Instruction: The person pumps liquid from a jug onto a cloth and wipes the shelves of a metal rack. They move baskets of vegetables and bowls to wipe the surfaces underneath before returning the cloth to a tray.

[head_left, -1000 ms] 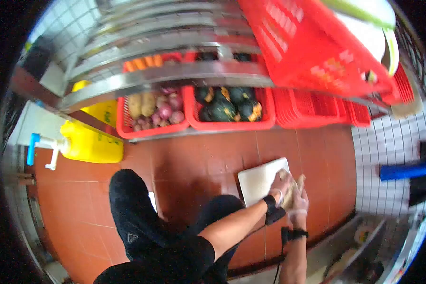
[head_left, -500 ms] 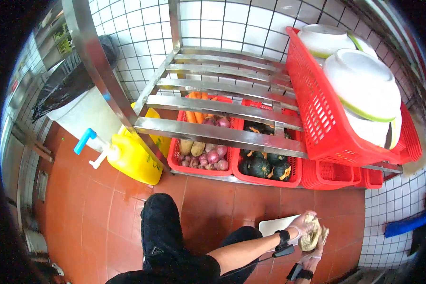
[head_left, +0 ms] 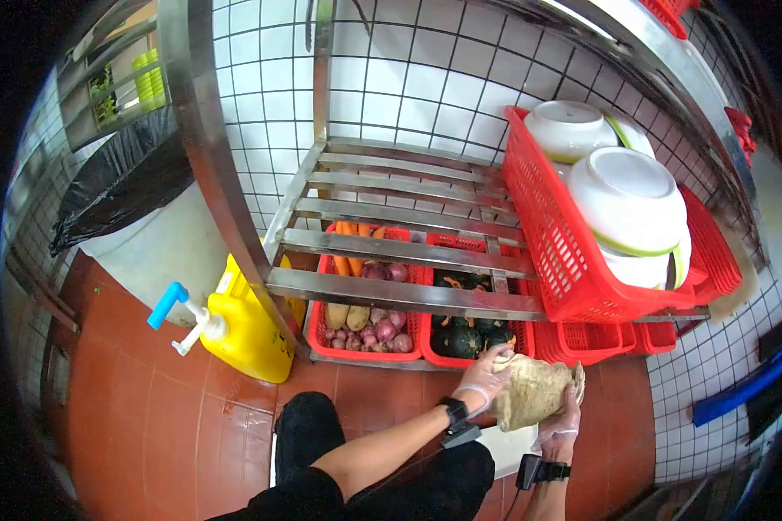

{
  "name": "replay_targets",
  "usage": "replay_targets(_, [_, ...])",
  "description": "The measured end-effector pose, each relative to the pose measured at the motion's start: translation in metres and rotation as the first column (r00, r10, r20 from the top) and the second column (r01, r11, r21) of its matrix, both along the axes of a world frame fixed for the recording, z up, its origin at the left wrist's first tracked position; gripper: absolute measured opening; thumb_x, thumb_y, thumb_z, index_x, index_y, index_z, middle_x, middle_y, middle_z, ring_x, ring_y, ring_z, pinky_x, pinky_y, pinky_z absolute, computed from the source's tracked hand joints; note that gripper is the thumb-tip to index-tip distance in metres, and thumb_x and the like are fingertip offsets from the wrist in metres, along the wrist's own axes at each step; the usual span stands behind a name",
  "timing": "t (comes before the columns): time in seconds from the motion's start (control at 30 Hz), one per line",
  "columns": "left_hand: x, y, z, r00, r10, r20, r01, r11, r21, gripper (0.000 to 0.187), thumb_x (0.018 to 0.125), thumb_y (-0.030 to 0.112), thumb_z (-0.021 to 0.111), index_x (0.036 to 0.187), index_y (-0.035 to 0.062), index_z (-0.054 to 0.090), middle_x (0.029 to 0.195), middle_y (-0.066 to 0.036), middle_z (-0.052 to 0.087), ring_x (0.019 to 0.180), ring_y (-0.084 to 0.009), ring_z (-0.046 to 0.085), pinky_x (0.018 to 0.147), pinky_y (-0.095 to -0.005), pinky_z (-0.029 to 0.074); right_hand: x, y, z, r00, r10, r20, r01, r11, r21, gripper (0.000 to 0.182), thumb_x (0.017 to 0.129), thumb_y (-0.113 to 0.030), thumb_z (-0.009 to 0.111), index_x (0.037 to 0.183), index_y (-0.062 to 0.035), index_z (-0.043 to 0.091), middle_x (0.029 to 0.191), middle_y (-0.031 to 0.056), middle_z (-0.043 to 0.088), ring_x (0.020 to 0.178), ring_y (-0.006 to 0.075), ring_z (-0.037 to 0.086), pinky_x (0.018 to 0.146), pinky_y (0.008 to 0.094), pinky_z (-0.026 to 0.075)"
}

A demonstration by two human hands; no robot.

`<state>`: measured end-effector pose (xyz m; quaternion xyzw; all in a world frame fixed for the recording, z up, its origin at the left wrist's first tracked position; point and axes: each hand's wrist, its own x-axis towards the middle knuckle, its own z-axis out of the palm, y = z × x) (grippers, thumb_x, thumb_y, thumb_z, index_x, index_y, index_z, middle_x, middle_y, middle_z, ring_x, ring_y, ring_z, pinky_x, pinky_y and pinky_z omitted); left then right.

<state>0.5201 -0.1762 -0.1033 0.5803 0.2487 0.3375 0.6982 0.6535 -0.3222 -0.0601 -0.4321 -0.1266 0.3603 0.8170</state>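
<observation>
Two gloved hands hold one rough beige piece [head_left: 534,395]. Left hand [head_left: 485,382]: fingers closed on its upper-left edge. Right hand [head_left: 565,423]: fingers closed along its right edge. Piece raised above the floor [head_left: 617,408]; its top edge overlaps the stacked red baskets [head_left: 582,341] in view, depth gap cannot be told. White board [head_left: 506,445] below, partly hidden by piece and knee [head_left: 465,469]. Floor extends between right hand and tiled wall [head_left: 673,451].
</observation>
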Motion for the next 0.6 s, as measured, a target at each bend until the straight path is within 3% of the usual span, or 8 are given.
replay_targets(0.03, [-0.018, 0.01, 0.001, 0.991, 0.086, -0.1, -0.064, 0.977, 0.202, 0.044, 0.095, 0.01, 0.065, 0.137, 0.01, 0.052, 0.115, -0.009, 0.066, 0.101, -0.0152, 0.061, 0.089, -0.0289, 0.051, -0.01, 0.01, 0.01, 1.0, -0.002, 0.009, 0.003, 0.998, -0.059, 0.056, 0.101, -0.022, 0.056, 0.153, -0.0224, 0.036, 0.148, 0.0092, 0.048, 0.134, 0.0294, 0.048, 0.114, 0.0476, 0.037])
replay_targets(0.17, [-0.079, 0.034, 0.014, 0.983, 0.127, -0.135, -0.115, 0.989, 0.095, 0.048, 0.096, 0.01, 0.063, 0.142, 0.01, 0.047, 0.125, -0.013, 0.063, 0.102, -0.0171, 0.063, 0.09, -0.0317, 0.052, -0.048, 0.041, 0.055, 0.957, 0.096, 0.275, -0.022, 0.965, -0.262, 0.051, 0.1, -0.016, 0.057, 0.149, -0.0079, 0.044, 0.143, 0.0077, 0.053, 0.128, 0.0225, 0.051, 0.109, 0.0387, 0.041])
replay_targets(0.2, [-0.091, 0.041, 0.007, 0.991, 0.116, -0.071, -0.11, 0.99, 0.089, 0.047, 0.097, 0.01, 0.062, 0.141, 0.0096, 0.047, 0.125, -0.012, 0.064, 0.103, -0.0167, 0.062, 0.091, -0.0315, 0.051, -0.05, 0.049, 0.053, 0.887, 0.093, 0.453, 0.065, 0.945, -0.321, 0.046, 0.1, -0.021, 0.059, 0.142, -0.0036, 0.051, 0.129, 0.0053, 0.061, 0.114, 0.0182, 0.059, 0.097, 0.0348, 0.049])
replay_targets(0.3, [-0.145, 0.05, 0.022, 0.991, 0.134, -0.028, -0.128, 0.978, 0.164, 0.042, 0.099, 0.011, 0.06, 0.139, 0.0081, 0.049, 0.125, -0.01, 0.064, 0.114, -0.0164, 0.06, 0.099, -0.0319, 0.048, -0.081, 0.082, 0.105, 0.709, 0.216, 0.672, -0.003, 0.953, -0.303, 0.041, 0.099, -0.015, 0.059, 0.137, 0.0008, 0.055, 0.131, 0.0088, 0.062, 0.115, 0.0193, 0.06, 0.102, 0.0332, 0.045])
replay_targets(0.37, [-0.19, 0.057, 0.049, 0.989, 0.145, -0.002, -0.141, 0.97, 0.198, 0.041, 0.099, 0.011, 0.061, 0.138, 0.0072, 0.051, 0.125, -0.009, 0.064, 0.116, -0.0164, 0.06, 0.101, -0.033, 0.048, -0.092, 0.111, 0.141, 0.717, 0.106, 0.689, 0.04, 0.98, -0.193, 0.037, 0.098, -0.013, 0.06, 0.133, 0.0007, 0.058, 0.128, 0.0093, 0.064, 0.114, 0.0188, 0.06, 0.101, 0.0335, 0.045])
replay_targets(0.43, [-0.231, 0.063, 0.077, 0.954, 0.299, 0.013, -0.293, 0.923, 0.251, 0.037, 0.097, 0.005, 0.062, 0.133, 0.0041, 0.055, 0.122, -0.009, 0.065, 0.111, -0.0164, 0.063, 0.099, -0.0327, 0.05, -0.088, 0.136, 0.177, 0.621, 0.064, 0.781, 0.044, 0.992, -0.117, 0.037, 0.1, -0.017, 0.057, 0.133, 0.0011, 0.058, 0.128, 0.01, 0.064, 0.114, 0.0189, 0.06, 0.1, 0.0334, 0.046])
replay_targets(0.5, [-0.273, 0.072, 0.1, 0.903, 0.422, 0.078, -0.427, 0.867, 0.258, 0.033, 0.094, 0.001, 0.062, 0.127, 0.0026, 0.057, 0.114, -0.008, 0.067, 0.106, -0.0153, 0.065, 0.095, -0.0305, 0.051, -0.093, 0.162, 0.23, 0.324, 0.113, 0.939, 0.121, 0.98, -0.16, 0.04, 0.102, -0.026, 0.054, 0.13, 0.0017, 0.059, 0.124, 0.0096, 0.065, 0.11, 0.0189, 0.06, 0.097, 0.0332, 0.047])
replay_targets(0.6, [-0.318, 0.092, 0.108, 0.769, 0.619, 0.16, -0.639, 0.737, 0.219, 0.031, 0.093, 0.0, 0.062, 0.123, 0.001, 0.057, 0.103, -0.004, 0.067, 0.095, -0.0123, 0.064, 0.088, -0.0278, 0.052, -0.1, 0.207, 0.276, 0.475, 0.086, 0.876, 0.066, 0.989, -0.133, 0.046, 0.102, -0.036, 0.054, 0.131, 0.0007, 0.058, 0.119, 0.0079, 0.064, 0.106, 0.0185, 0.059, 0.093, 0.0329, 0.048])
